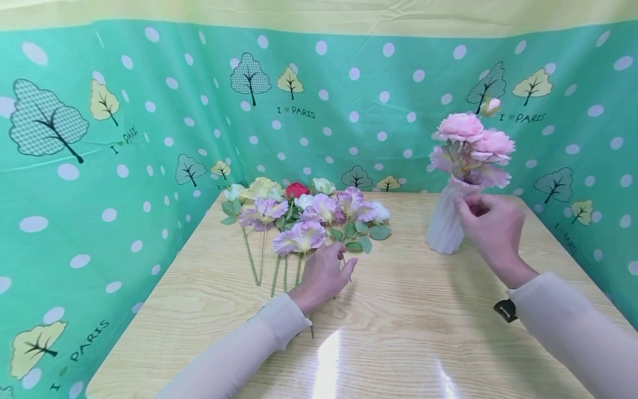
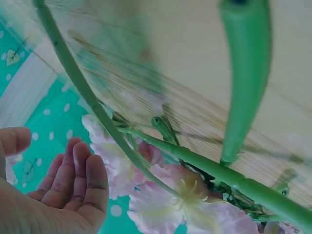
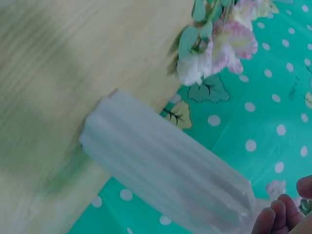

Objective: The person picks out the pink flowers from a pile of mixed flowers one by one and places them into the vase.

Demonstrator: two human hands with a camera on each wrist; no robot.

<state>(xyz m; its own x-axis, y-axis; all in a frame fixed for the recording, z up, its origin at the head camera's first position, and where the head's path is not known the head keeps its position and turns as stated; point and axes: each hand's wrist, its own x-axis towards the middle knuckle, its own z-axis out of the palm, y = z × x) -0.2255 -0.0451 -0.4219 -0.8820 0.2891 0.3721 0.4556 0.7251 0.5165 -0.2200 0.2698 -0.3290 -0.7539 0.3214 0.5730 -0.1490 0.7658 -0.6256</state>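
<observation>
- Hanging well left of the vase, and behind it too, is a green dotted curtain (image 1: pixel 112 213) with little trees and "PARIS" printed on it.
- Left of the vase there's a spread of fake flowers lying on the wood-grain table (image 1: pixel 394 321): a pale yellow flower (image 1: pixel 262 188) toward the far left, a red rose (image 1: pixel 297 190) further along, and ruffly lilac flowers (image 1: pixel 301 238) in front. Green stems (image 2: pixel 246 73) point back toward the person.
- Also left of the vase, the left hand (image 1: pixel 324 274) is over those stems. Fingers softly bent, thumb well apart, nothing gripped that I can see. Can't tell if it's touching a stem.
- Then the white vase (image 1: pixel 445 219) itself: ridged, standing on the right part of the table, leaning a bit. Big pink flowers (image 1: pixel 492 146) fill its mouth, with a small pink bud (image 1: pixel 490 106) poking up higher.
- Just right of the vase's neck, the right hand (image 1: pixel 494 228). Fingers loosely curved, a gap to the thumb, nothing held as far as I can see. Can't tell if it's touching the vase. Pale sleeve (image 1: pixel 568 327) behind it.
</observation>
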